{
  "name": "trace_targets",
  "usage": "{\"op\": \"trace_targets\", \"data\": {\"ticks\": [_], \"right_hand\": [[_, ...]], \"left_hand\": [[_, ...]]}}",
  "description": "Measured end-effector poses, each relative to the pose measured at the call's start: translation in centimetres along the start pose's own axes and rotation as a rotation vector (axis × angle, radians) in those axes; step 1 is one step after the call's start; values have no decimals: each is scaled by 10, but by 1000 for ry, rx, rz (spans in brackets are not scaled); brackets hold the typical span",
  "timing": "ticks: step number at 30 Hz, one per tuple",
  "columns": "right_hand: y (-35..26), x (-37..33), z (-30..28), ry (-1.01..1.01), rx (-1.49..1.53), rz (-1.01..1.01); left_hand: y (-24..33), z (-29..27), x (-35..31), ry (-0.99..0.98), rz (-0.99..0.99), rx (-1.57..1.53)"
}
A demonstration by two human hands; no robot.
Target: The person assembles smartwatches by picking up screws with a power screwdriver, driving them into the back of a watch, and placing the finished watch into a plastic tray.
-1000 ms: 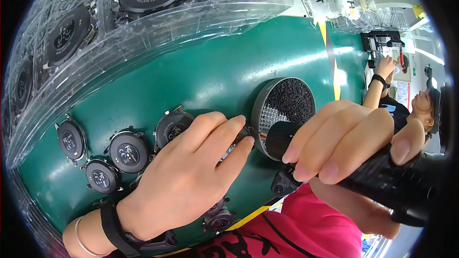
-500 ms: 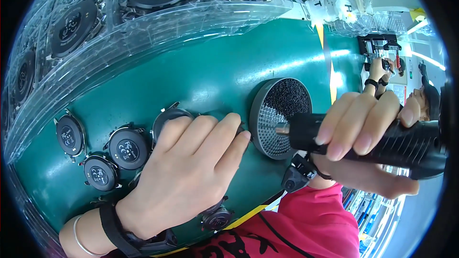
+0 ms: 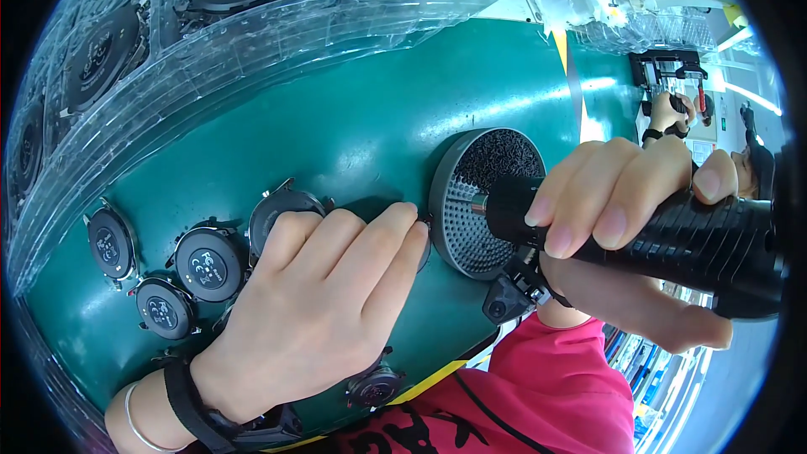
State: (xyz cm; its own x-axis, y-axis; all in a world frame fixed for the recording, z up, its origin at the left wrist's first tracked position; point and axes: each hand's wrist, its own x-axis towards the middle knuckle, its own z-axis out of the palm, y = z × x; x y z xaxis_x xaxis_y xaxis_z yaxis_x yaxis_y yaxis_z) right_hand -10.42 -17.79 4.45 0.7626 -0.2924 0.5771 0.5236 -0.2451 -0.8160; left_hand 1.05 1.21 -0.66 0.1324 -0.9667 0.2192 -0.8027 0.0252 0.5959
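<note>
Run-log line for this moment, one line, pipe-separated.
left hand: curled over green tabletop, grip hidden | right hand: grips black screwdriver, tip over grey dish of small black pieces | nearby: dark watch bodies on tabletop

Left hand, right hand: bare. Top, lower centre to lower right: bright pink, black lettering, thin black line. Left wrist, lower left: black strap with dark casing; slim silvery bangle. Right wrist: dark band, small black lensed unit, angular body.
</note>
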Motion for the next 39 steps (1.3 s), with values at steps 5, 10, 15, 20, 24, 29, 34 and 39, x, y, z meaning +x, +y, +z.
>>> {"op": "trace_targets", "data": {"ticks": [5,10,15,20,24,29,34,39], "right_hand": [[-5,1,0,-8,-2,-7],[3,3,-5,-36,133,-162],[4,5,-4,-125,108,-147],[-1,7,0,-235,25,-91],[-6,0,3,-204,132,28],[1,-5,6,-184,216,98],[9,0,6,-204,186,5],[11,4,3,-219,148,-98]], "left_hand": [[-2,3,1,28,40,-20],[-4,7,-2,67,53,-11],[-5,9,-2,101,66,-17],[-4,7,-3,113,66,-23],[-4,8,-3,116,62,-37],[-7,10,-3,116,56,-60],[-5,5,-3,116,61,-80],[-6,6,-3,127,74,-74]]}}
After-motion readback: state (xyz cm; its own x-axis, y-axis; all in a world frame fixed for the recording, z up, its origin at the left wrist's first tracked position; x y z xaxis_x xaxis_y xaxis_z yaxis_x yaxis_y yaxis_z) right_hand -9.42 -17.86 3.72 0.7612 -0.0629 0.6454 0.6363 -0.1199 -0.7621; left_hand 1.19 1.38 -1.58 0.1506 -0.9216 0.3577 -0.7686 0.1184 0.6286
